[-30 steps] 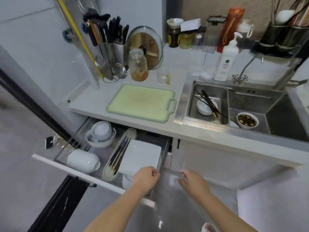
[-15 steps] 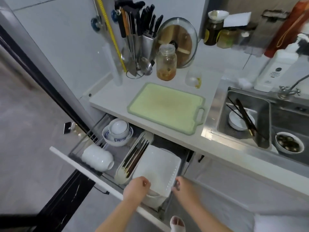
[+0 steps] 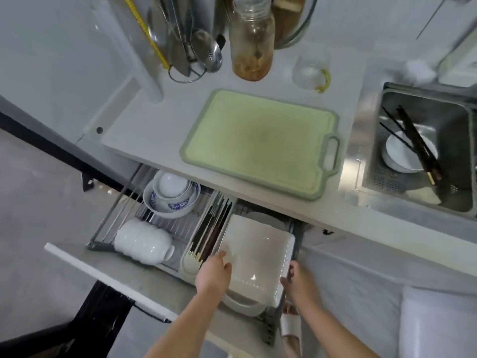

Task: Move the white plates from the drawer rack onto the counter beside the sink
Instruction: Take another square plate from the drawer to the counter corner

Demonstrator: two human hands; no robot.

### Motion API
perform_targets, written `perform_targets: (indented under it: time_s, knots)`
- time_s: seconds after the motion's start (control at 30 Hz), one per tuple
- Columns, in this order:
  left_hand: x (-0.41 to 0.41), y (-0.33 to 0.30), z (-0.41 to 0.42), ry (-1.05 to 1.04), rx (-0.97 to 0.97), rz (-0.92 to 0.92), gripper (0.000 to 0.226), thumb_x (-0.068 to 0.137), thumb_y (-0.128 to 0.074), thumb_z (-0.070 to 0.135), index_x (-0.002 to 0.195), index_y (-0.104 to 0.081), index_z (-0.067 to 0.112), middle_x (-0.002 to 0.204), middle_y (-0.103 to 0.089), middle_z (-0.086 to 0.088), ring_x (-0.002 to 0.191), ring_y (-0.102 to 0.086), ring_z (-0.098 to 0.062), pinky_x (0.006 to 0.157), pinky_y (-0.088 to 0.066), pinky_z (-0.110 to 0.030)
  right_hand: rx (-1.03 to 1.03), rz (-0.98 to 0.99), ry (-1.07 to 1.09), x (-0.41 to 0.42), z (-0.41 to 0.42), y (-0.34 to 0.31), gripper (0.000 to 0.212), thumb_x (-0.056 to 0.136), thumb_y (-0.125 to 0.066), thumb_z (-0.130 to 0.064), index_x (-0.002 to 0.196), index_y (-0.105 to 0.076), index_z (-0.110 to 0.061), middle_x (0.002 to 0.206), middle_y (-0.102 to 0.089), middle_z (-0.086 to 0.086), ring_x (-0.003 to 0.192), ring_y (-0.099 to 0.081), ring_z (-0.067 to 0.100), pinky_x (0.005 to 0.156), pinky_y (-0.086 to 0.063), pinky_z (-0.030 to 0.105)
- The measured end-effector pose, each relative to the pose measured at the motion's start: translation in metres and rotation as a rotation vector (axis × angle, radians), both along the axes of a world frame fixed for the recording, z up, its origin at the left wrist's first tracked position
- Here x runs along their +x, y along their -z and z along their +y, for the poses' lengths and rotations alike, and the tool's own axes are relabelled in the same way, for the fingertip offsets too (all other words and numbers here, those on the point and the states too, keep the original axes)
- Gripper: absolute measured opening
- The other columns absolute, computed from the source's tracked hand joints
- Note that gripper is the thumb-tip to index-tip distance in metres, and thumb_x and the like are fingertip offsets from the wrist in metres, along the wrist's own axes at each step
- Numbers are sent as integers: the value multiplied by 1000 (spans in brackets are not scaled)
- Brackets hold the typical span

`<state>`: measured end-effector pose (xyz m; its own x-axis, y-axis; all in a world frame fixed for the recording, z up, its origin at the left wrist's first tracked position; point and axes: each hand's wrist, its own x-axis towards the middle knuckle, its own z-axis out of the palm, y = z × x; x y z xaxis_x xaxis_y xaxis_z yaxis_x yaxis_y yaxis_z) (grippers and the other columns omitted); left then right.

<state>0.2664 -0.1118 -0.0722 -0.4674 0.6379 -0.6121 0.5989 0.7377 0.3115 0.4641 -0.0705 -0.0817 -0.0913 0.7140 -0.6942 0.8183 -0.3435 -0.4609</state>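
Note:
A stack of square white plates (image 3: 258, 254) lies in the right part of the open drawer rack (image 3: 108, 223), below the counter (image 3: 154, 135). My left hand (image 3: 214, 273) grips the stack's left edge, thumb on top. My right hand (image 3: 296, 282) holds its right edge from the side. Round white dishes (image 3: 242, 304) peek out under the stack's near edge. The sink (image 3: 423, 161) is at the right, past the counter.
A green cutting board (image 3: 260, 143) covers the middle of the counter. A jar (image 3: 251, 40), a glass (image 3: 309, 71) and a utensil holder (image 3: 180, 42) stand behind it. The drawer also holds bowls (image 3: 170, 195), overturned bowls (image 3: 143, 242) and a chopstick tray (image 3: 209, 236).
The camera has leaned in closer over the drawer. Both hands have moved from the drawer's front onto the two sides of the square plate stack.

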Motion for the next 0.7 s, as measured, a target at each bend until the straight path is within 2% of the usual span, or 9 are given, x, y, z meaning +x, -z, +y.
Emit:
perform_targets:
  time_s: [0.07, 0.13, 0.23, 0.33, 0.4, 0.53, 0.7]
  knots:
    - [-10, 11, 7, -2, -34, 46, 41, 95, -45, 24, 136, -42, 23, 128, -57, -2, 105, -60, -20, 75, -48, -32, 12, -13, 77, -6, 1, 10, 28, 85, -62, -16, 112, -55, -15, 105, -66, 5, 92, -62, 21, 72, -45, 26]
    - [-21, 21, 11, -5, -51, 65, 39, 95, -45, 21, 133, -44, 19, 128, -54, -5, 108, -57, -24, 79, -51, -37, 37, -24, 134, -11, 1, 20, 22, 84, -61, -12, 105, -55, -16, 99, -65, 2, 88, -61, 21, 64, -40, 24]
    - [-33, 37, 12, 1, -77, 59, 37, 95, -44, 22, 132, -45, 17, 128, -54, -6, 110, -57, -26, 82, -50, -41, 30, -70, 188, -18, 0, 32, 24, 85, -58, -10, 109, -54, -11, 98, -62, 5, 97, -62, 28, 71, -43, 28]
    - [-40, 50, 10, 47, -86, 22, 32, 96, -43, 22, 128, -48, 20, 122, -59, -5, 100, -61, -24, 72, -50, -36, 37, -121, 247, -23, -1, 38, 28, 89, -54, -11, 117, -53, -9, 109, -64, 11, 103, -61, 31, 79, -48, 36]
    - [-42, 57, 9, 73, -87, -5, 31, 96, -42, 22, 126, -50, 21, 117, -63, -3, 96, -63, -23, 70, -50, -33, 47, -167, 260, -25, -3, 42, 27, 90, -52, -13, 117, -52, -9, 109, -64, 12, 101, -62, 31, 77, -48, 35]
    - [-43, 65, 11, 99, -86, -34, 22, 95, -43, 19, 112, -55, 16, 102, -64, -3, 84, -63, -23, 74, -56, -39, 71, -234, 267, -28, -6, 50, 24, 91, -50, -13, 115, -52, -9, 103, -65, 12, 96, -62, 31, 70, -44, 33]
    - [-45, 66, 10, 93, -57, -32, 27, 95, -46, 22, 120, -57, 18, 115, -63, 0, 90, -62, -19, 69, -48, -31, 108, -214, 336, -27, -9, 50, 27, 91, -49, -11, 117, -55, -14, 105, -67, 9, 94, -62, 30, 67, -41, 30]
